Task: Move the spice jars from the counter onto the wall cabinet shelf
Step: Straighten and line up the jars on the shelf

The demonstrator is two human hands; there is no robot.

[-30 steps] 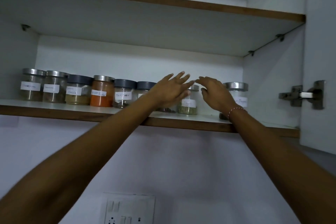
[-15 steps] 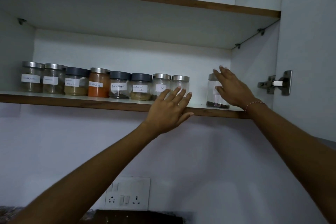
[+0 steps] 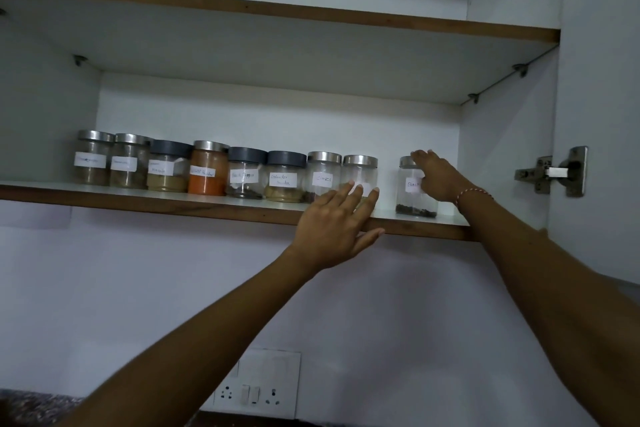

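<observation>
Right hand (image 3: pixel 437 177) wraps ninth jar (image 3: pixel 414 189) on shelf (image 3: pixel 214 207); left hand (image 3: pixel 337 220) spread flat, empty, near eighth jar (image 3: pixel 360 173).

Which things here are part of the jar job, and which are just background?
Job:
- row of eight spice jars
- ninth jar, standing apart, right hand on it
- left hand at the shelf edge

Background:
- upper shelf
- door hinge
- wall socket
</observation>
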